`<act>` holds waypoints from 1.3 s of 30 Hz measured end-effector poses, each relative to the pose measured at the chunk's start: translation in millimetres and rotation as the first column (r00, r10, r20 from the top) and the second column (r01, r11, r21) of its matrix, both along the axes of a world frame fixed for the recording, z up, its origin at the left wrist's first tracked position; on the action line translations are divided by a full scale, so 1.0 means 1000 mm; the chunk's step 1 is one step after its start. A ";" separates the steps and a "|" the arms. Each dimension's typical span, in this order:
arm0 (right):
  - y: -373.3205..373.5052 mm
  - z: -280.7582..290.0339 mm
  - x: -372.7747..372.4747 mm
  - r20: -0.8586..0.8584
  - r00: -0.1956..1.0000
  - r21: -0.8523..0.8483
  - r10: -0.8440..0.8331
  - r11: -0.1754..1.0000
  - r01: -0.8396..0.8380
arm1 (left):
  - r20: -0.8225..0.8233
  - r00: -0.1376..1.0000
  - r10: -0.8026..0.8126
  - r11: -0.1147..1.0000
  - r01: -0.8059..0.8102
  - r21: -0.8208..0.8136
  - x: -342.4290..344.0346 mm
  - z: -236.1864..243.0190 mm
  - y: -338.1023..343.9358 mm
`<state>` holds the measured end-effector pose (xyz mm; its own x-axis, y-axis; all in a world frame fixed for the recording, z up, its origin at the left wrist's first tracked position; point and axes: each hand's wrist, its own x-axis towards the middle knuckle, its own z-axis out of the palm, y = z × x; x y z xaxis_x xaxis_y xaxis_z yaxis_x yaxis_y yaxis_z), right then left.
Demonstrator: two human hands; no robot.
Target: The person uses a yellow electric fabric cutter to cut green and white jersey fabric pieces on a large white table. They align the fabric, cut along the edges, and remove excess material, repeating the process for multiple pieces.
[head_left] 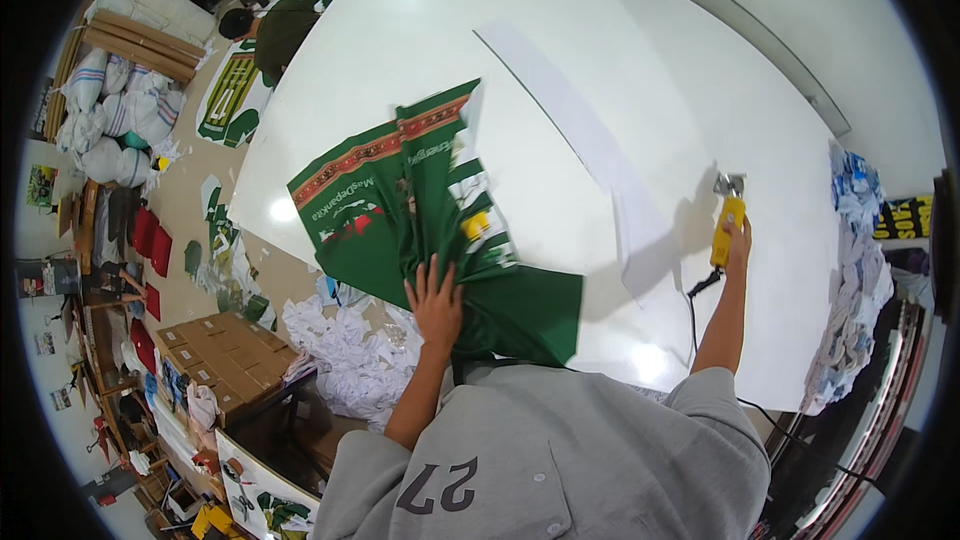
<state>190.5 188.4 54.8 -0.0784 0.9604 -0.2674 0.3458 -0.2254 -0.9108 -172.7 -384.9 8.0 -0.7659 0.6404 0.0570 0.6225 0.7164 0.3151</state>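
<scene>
Green printed fabric pieces lie folded and rumpled on the white table, with an orange patterned band along their far edge. Flat on the fabric's near part rests my left hand, its fingers spread. Off to the right, my right hand is wrapped round the yellow body of a corded electric fabric cutter. The cutter's metal head points away from me, over or on the tabletop; whether it touches cannot be told. A wide gap of table separates the cutter from the fabric.
The large white table carries a long pale strip. A black cord runs from the cutter past my right side. White scraps heap below the near left edge, beside cardboard boxes. Another person bends at the far left.
</scene>
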 end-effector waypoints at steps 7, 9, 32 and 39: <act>-0.030 -0.036 0.242 0.146 0.952 0.071 -0.270 0.962 0.262 | 0.197 0.932 0.305 0.907 -0.347 0.239 0.084 -0.014 -0.126; -0.025 -0.052 0.286 0.319 0.872 0.204 -0.372 0.925 0.320 | 0.212 0.892 0.399 0.881 -0.437 0.182 0.112 -0.021 -0.179; -0.515 -0.081 -0.317 0.750 0.209 0.306 0.628 -0.048 -0.951 | 0.404 0.408 0.819 0.490 -0.863 -0.121 0.061 -0.053 -0.387; -0.745 0.030 -0.392 0.290 -0.502 -0.294 0.815 -0.423 -0.857 | 0.547 0.367 0.753 0.412 -0.910 0.043 0.007 -0.049 -0.484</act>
